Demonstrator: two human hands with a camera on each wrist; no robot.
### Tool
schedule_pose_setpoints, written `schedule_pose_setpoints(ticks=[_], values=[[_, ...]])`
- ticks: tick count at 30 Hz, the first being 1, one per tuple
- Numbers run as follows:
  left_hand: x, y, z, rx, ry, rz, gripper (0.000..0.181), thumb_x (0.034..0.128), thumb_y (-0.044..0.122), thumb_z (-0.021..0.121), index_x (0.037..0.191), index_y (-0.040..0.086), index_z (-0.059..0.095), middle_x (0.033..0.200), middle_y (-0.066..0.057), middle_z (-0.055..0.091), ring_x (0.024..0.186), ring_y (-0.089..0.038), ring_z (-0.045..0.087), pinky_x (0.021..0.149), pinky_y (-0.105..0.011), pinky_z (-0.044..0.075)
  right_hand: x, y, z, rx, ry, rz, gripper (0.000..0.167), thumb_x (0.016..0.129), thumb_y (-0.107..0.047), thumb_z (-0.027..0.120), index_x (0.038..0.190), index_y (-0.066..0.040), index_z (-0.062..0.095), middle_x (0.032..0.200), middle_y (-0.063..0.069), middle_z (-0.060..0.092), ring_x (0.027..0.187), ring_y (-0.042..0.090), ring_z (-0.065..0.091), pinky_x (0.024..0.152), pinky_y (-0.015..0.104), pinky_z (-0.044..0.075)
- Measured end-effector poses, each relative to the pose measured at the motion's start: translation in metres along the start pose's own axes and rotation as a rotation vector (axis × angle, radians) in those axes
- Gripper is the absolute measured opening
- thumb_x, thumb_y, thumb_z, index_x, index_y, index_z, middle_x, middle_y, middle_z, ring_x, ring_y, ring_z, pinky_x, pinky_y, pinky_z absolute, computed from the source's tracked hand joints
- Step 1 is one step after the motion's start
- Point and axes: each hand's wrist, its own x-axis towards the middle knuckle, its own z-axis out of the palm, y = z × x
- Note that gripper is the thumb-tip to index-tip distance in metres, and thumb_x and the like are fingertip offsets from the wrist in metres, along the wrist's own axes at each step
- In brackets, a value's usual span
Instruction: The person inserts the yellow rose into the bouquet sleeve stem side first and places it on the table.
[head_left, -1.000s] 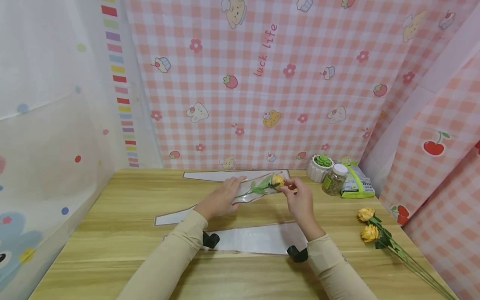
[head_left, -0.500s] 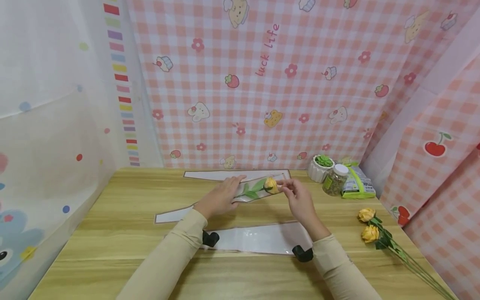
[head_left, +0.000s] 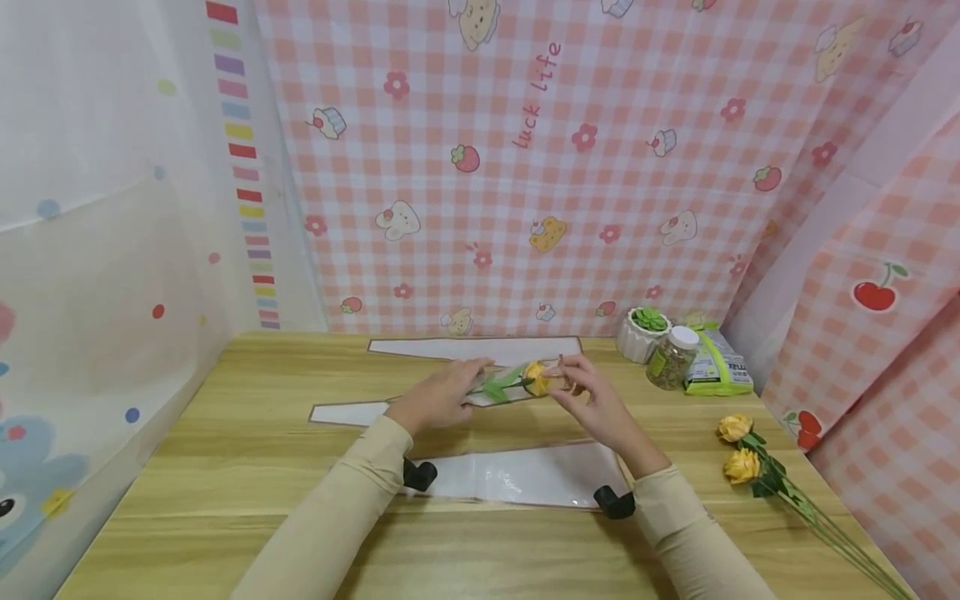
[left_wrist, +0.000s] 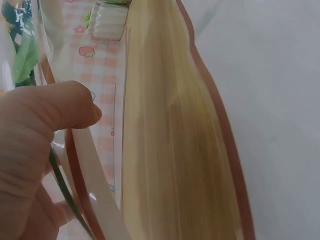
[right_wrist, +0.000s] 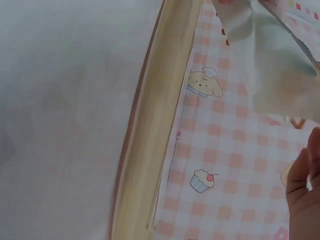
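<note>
Left hand (head_left: 437, 395) pinches clear sleeve (left_wrist: 75, 167), likely steadying yellow rose (head_left: 535, 378) inside; right hand (head_left: 597, 408) apart, at sleeve's bloom end, can't tell if gripping.

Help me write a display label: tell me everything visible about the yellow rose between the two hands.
The rose has a ruffled golden-yellow bloom, green leaves and a thin green stem. Its leaves and stem lie in a clear, brown-edged sleeve that looks like plastic. It points slantwise, bloom toward the right hand, stem toward the left hand, which grips the sleeve. The right hand's fingers are at the bloom; contact is unclear. Real or artificial, I cannot tell.
</note>
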Motion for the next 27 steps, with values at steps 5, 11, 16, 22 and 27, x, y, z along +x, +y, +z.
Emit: schedule_pose_setpoints(ticks=[5,11,16,22,27], values=[[0.002,0.0,0.001,0.013,0.028,0.04,0.08,0.0864,0.006,0.074,0.156,0.01,0.035,0.147,-0.008,0.052,0.128,-0.021,0.051,0.114,-0.038,0.039,0.0,0.001,0.004,-0.006,0.052,-0.049,0.023,0.091,0.006,0.07,0.111,-0.003,0.074,0.105,0.01,0.069,0.087,0.012,0.059,0.073,0.025,0.051],[0.001,0.006,0.0,0.041,0.052,0.062,0.079,0.0862,0.005,0.077,0.154,0.009,0.036,0.141,-0.006,0.055,0.118,-0.018,0.052,0.105,-0.034,0.046,0.0,-0.004,0.013,0.021,0.131,-0.113,0.017,0.086,0.018,0.068,0.092,0.002,0.07,0.103,0.016,0.066,0.095,0.025,0.061,0.081,0.016,0.049],[0.0,0.009,-0.002,0.071,0.052,0.062,0.079,0.0869,0.007,0.077,0.154,0.007,0.036,0.142,-0.007,0.054,0.119,-0.018,0.051,0.106,-0.032,0.046,0.001,-0.029,0.015,0.047,0.161,-0.142,0.016,0.085,0.024,0.064,0.086,0.008,0.066,0.103,0.025,0.067,0.1,0.04,0.064,0.088,0.017,0.052],[-0.002,0.01,-0.005,0.084,0.046,0.052,0.081,0.0858,0.007,0.079,0.154,0.007,0.036,0.143,-0.008,0.053,0.118,-0.019,0.05,0.103,-0.033,0.046,0.001,-0.03,0.016,0.008,0.067,-0.13,0.016,0.086,0.021,0.063,0.084,0.005,0.062,0.1,0.026,0.072,0.095,0.04,0.069,0.085,0.025,0.055],[-0.002,0.009,-0.006,0.093,0.044,0.057,0.085,0.0829,0.009,0.083,0.154,0.006,0.036,0.145,-0.009,0.052,0.126,-0.022,0.049,0.111,-0.037,0.042,0.001,-0.012,0.019,0.055,-0.12,0.005,0.009,0.098,0.009,0.055,0.093,0.003,0.057,0.121,0.021,0.069,0.118,0.041,0.061,0.093,0.037,0.051]])
